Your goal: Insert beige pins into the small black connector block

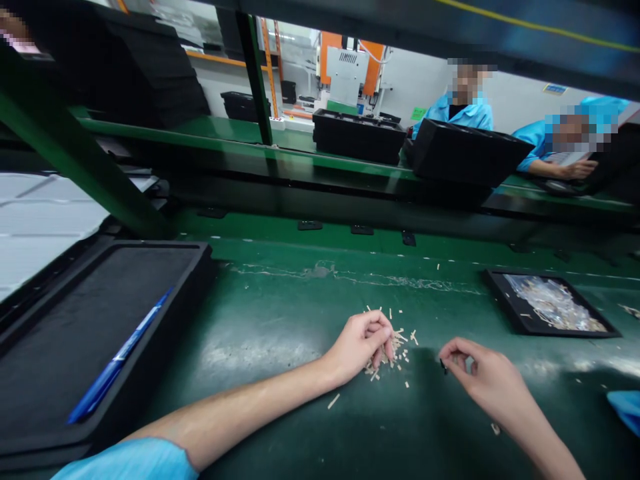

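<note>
On a green workbench (280, 333) beside a conveyor line, a person's left hand (357, 347) rests with its fingers curled loosely over a small scatter of pale sticks (400, 347), fingertips touching the heap; whether it has pinched one up cannot be told; the right hand (483, 380), just beside the scatter, is nearly closed, thumb and forefinger pinching a tiny dark piece (443, 365) held low over the bench; a few stray sticks lie apart from the pile, one near the left forearm.

At left, a large black tray (195, 267) sits with its rim on the bench edge; it holds only a blue pen (120, 357) lying diagonally across its dark floor; at right, well apart from both hands, a shallow black tray (500, 293) carries a tangled heap of pale, glinting scraps (553, 303), too small to make out singly.

Beyond the bench, on the raised green conveyor (240, 150), stand black bins (357, 133), one tilted toward two co-workers in blue smocks; what these bins contain is hidden; a co-worker's hand (577, 170) rests on the far side of the line; a blue cloth edge (625, 407) shows at the frame's right border.
</note>
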A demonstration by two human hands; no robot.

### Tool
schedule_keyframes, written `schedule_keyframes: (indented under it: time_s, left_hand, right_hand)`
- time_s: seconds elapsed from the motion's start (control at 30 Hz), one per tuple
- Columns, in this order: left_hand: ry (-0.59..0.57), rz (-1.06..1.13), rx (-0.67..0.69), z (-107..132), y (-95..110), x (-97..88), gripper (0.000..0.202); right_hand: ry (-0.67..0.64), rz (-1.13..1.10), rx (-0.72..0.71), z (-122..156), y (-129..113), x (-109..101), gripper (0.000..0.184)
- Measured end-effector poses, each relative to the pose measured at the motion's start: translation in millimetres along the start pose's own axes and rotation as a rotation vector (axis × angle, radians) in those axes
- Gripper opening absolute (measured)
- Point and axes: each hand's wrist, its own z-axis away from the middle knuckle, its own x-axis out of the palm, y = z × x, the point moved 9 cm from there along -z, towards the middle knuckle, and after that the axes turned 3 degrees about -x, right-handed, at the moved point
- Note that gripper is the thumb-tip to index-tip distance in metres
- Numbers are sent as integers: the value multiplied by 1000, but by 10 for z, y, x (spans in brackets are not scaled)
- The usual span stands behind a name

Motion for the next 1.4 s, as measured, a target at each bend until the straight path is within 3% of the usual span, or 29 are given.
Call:
schedule_keyframes:
  time_s: [0.3, 0.5, 0.63, 0.77, 0.83, 1.03, 1.27, 1.4]
  left_hand:
    - [-95, -289, -12, 77, -4, 191, 24]
    - [-192, -209, -67, 84, -88, 268, 11]
    - [-208, -149, -64, 84, -100, 270, 23]
    - [-290, -85, -100, 103, -130, 345, 16]
    - [-239, -80, -110, 92, -126, 307, 20]
    - [68, 9, 3, 70, 38, 18, 25]
    - [70, 109, 56, 64, 75, -25, 24]
    - [27, 213, 11, 39, 6, 3, 20]
  right_hand:
    - [-24, -335, -71, 6, -328, -50, 19]
    - [-100, -464, -96, -1, -439, 87, 20]
    - [-71, -515, -70, -7, -446, 103, 20]
    - [-33, -524, -62, 2, -431, 83, 22]
    - [-24, -507, -59, 17, -395, 75, 23]
    - [-19, -507, -34, 87, -260, 48, 28]
    - [-145, -316, -109, 194, -301, 205, 26]
    - [43, -235, -168, 150, -391, 94, 27]
